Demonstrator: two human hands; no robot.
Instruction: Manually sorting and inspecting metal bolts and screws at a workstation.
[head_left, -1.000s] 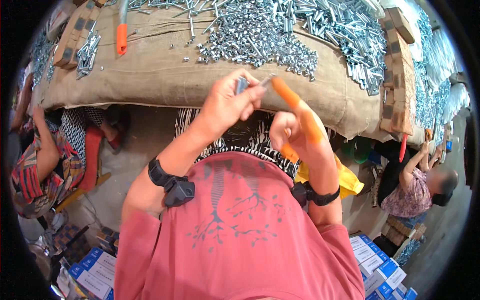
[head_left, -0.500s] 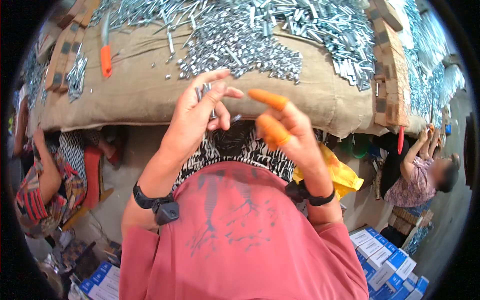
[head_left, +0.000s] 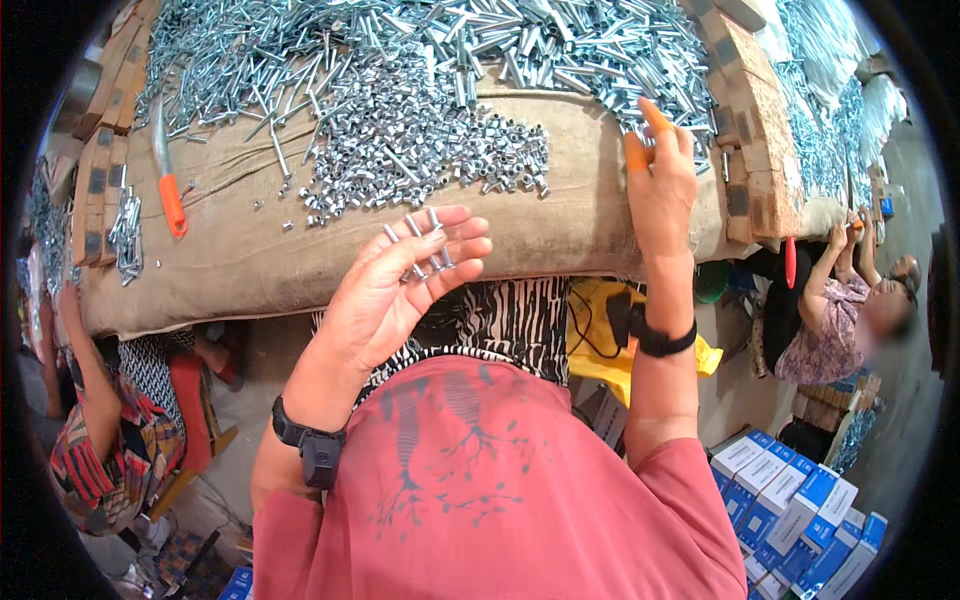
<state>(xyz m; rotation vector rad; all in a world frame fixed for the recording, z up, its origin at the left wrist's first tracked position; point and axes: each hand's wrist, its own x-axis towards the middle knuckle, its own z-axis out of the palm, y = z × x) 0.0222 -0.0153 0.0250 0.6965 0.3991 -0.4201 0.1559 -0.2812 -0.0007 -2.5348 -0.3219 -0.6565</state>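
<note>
Several slim metal bolts (head_left: 437,252) lie side by side across the fingers of my left hand (head_left: 375,300), pinned there by the thumb. That hand is palm up, just above the near edge of the cloth-covered table (head_left: 230,270). My right hand (head_left: 664,195) reaches to the near right end of a heap of metal tubes (head_left: 560,45). Orange covers sit on its thumb and index finger, which are apart at the tubes; nothing shows held between them. Left of the tubes spreads a pile of small metal rings (head_left: 400,140), and beyond it long bolts (head_left: 230,65).
A tool with an orange handle (head_left: 172,205) lies on the left. Brick rows (head_left: 745,130) edge the table on the right, and more bricks (head_left: 98,200) on the left. A yellow bag (head_left: 595,340) is below the table edge. Blue-and-white boxes (head_left: 790,500) stand lower right. Other people sit at both sides.
My right hand has moved from beside the left hand out to the tubes at the right. My left hand has turned further palm up, still holding the bolts. The view has shifted.
</note>
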